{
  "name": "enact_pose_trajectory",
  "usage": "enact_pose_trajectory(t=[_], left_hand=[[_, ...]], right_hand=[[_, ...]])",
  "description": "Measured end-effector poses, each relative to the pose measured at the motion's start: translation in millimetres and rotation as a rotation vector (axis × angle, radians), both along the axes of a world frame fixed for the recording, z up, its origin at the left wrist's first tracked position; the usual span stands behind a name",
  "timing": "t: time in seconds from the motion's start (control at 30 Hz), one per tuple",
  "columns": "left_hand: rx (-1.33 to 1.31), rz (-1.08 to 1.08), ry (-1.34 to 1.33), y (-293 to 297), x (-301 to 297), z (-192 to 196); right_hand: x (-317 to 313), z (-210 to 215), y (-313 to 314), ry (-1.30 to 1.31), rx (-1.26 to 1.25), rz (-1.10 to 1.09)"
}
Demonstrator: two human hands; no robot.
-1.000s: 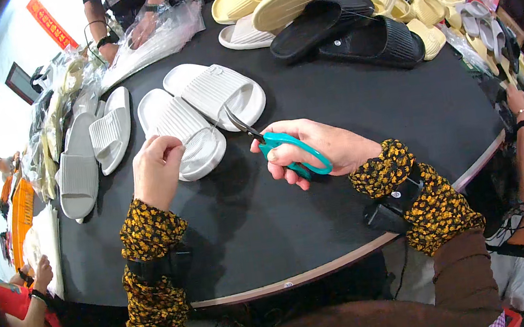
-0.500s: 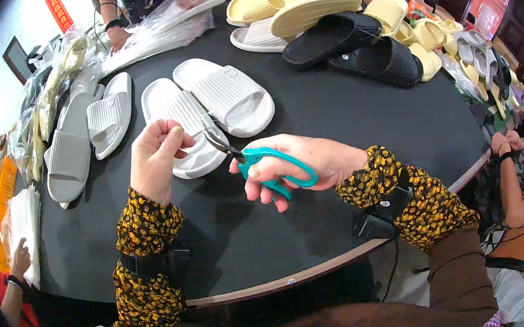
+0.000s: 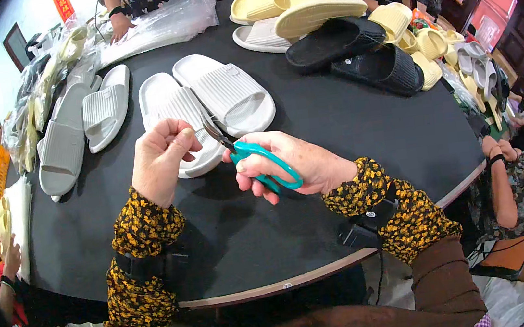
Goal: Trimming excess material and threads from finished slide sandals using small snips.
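My right hand [image 3: 317, 160] is wrapped round small scissors [image 3: 275, 154] with teal handles and dark blades. The blades point up and left, toward my left hand [image 3: 160, 163]. Thumb and forefinger of that hand are pinched together beside the blade tips; whatever is between them is too small to make out. Just beyond both hands lies a pair of light grey slide sandals, the left slide [image 3: 162, 96] partly hidden by my left hand and the right slide [image 3: 231, 98] next to it. Another grey pair, with a near slide [image 3: 62, 149] and a far slide [image 3: 108, 110], rests further left.
Yellow slides [image 3: 321, 16] and black slides [image 3: 335, 40] are piled at the far right of the dark table [image 3: 362, 125]. Clear plastic bags [image 3: 167, 28] lie at the far side near a co-worker's hand [image 3: 121, 27]. Other people sit left and right.
My right hand and the scissors have shifted slightly left, closer to my left hand. Across the table, one co-worker's hand has left the plastic bags. A yellow slide now shows in a person's hand at left.
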State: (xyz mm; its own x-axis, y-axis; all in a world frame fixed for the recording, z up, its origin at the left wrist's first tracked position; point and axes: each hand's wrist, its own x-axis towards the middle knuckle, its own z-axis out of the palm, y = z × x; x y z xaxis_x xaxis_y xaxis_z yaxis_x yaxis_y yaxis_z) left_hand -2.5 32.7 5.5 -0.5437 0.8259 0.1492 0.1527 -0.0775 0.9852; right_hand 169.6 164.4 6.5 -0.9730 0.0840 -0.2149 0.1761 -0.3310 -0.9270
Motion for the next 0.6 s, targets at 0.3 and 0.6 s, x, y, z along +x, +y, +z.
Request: enact_pose_trajectory(t=[0.3, 0.6], left_hand=[[-0.027, -0.006, -0.025, 2.1, -3.3, -3.3], [-0.009, 0.031, -0.086, -0.2, -7.1, -3.7]], right_hand=[[1.2, -0.5, -0.4, -0.039, 0.021, -0.043], [5.8, 4.3, -3.3, -0.046, 0.075, -0.103]])
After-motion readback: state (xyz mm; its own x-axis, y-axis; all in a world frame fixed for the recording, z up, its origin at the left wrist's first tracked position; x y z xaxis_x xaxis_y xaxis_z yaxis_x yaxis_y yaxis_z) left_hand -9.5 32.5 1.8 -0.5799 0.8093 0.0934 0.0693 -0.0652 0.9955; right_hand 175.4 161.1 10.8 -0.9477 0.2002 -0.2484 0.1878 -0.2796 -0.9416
